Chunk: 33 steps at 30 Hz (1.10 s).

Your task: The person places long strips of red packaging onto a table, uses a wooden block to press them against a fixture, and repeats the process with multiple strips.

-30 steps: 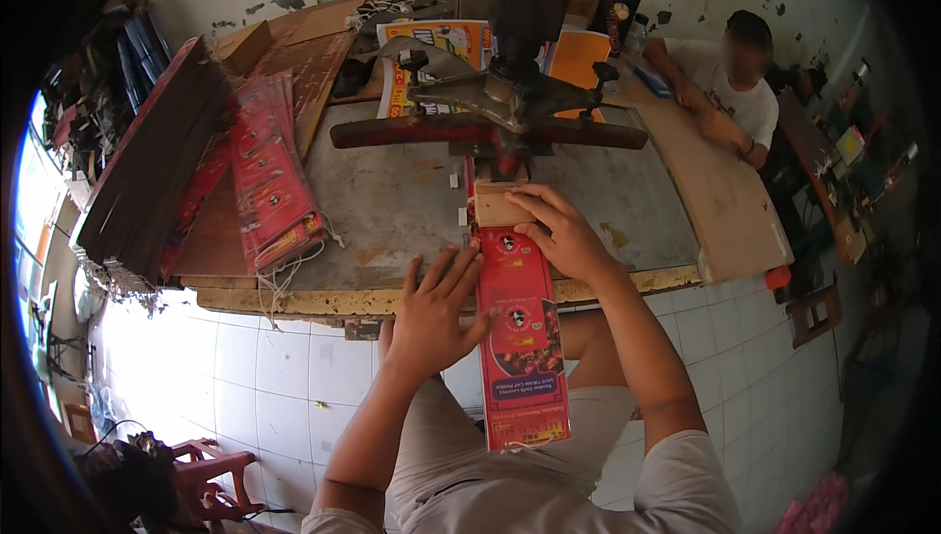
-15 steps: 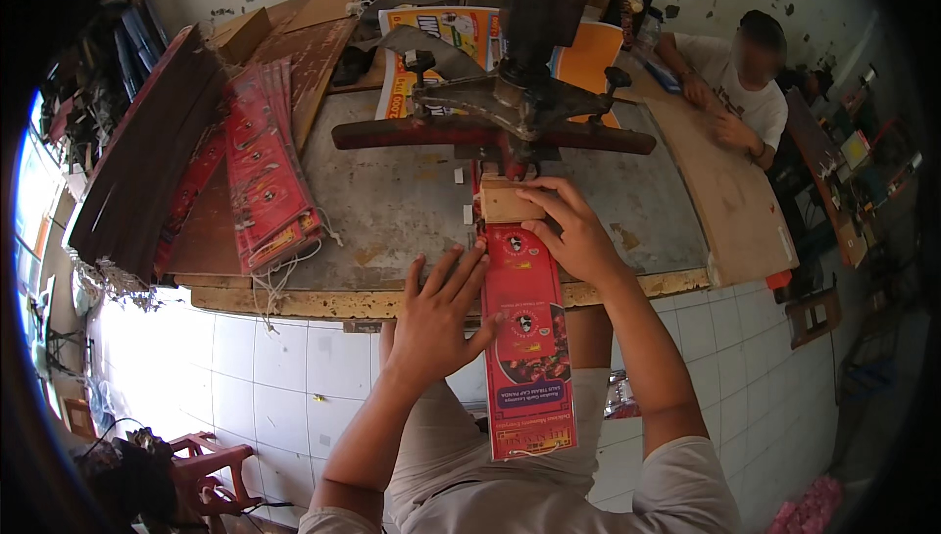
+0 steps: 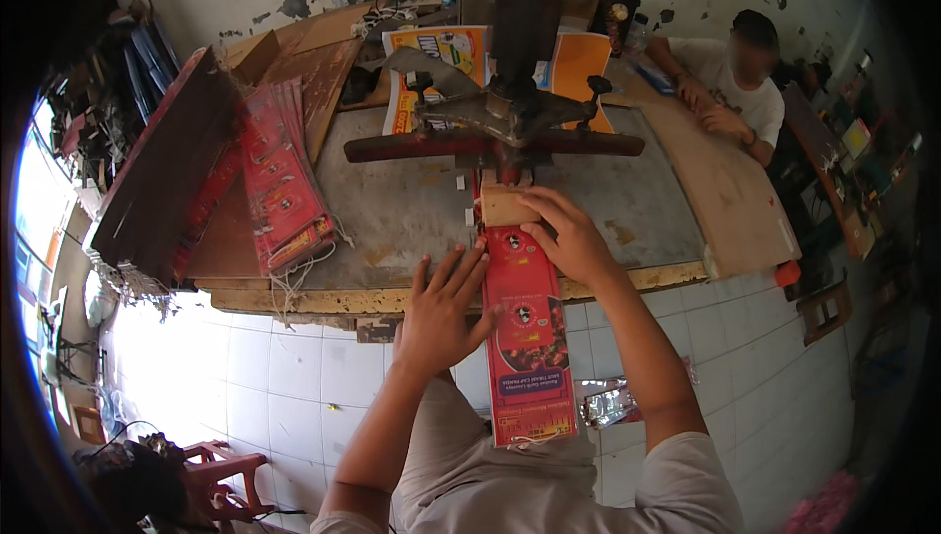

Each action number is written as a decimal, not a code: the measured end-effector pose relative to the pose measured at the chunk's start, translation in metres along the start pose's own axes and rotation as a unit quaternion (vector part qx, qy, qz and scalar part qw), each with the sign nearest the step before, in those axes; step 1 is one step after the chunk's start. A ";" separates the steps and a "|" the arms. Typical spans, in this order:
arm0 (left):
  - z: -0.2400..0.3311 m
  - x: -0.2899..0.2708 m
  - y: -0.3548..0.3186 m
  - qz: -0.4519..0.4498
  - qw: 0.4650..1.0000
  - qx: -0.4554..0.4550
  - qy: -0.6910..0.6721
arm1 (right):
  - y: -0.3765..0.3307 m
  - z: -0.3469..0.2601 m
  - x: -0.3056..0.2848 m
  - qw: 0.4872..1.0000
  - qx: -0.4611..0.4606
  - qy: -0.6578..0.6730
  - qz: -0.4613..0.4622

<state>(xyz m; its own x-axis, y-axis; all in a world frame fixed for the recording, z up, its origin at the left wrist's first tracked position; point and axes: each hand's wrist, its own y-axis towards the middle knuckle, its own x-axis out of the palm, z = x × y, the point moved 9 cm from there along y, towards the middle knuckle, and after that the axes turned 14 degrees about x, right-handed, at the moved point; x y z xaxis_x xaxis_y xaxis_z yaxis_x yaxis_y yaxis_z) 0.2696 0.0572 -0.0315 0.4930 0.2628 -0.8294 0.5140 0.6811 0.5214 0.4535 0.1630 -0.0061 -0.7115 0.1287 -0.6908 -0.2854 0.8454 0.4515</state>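
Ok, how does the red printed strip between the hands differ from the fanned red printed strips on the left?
The red printed strip juts past the front edge of the grey-topped table; the fanned red printed strips rest mostly behind that edge. The strip between the hands shows as one straight band; the fanned strips overlap and spread. Both are red, printed, with pale string at the near end.

On my monitor I find: red printed strip (image 3: 527, 338), glossy; block (image 3: 502, 209), matt bare wood; press (image 3: 500, 120), dull metal; tabletop (image 3: 397, 206), scuffed.
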 end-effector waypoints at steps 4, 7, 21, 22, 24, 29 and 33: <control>-0.006 0.005 -0.023 0.023 0.999 -0.007 -0.028 | -0.040 -0.018 -0.016 0.998 -0.010 0.040 -0.054; -0.006 0.011 -0.057 0.053 0.998 -0.022 0.004 | -0.083 -0.012 -0.056 0.992 0.016 0.095 -0.077; -0.011 0.064 -0.100 0.168 0.973 -0.020 0.159 | -0.046 0.353 -0.260 0.877 0.296 -0.290 0.244; -0.009 0.066 -0.098 0.171 0.972 -0.017 0.160 | -0.051 0.360 -0.267 0.872 0.314 -0.283 0.246; -0.011 0.066 -0.101 0.172 0.971 -0.022 0.165 | -0.052 0.363 -0.259 0.868 0.347 -0.257 0.245; -0.014 0.064 -0.106 0.197 0.967 -0.035 0.157 | -0.057 0.353 -0.246 0.891 0.359 -0.213 0.180; -0.012 0.063 -0.104 0.172 0.972 -0.027 0.160 | -0.063 0.346 -0.246 0.894 0.370 -0.184 0.173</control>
<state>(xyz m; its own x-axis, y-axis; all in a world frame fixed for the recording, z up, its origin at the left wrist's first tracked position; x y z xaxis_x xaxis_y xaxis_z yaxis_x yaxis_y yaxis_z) 0.2384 0.0114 -0.1400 0.3811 0.6748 -0.6320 0.3154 0.5477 0.7750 0.8690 0.2577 -0.0602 -0.3774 0.4957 -0.7822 0.5110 0.8159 0.2706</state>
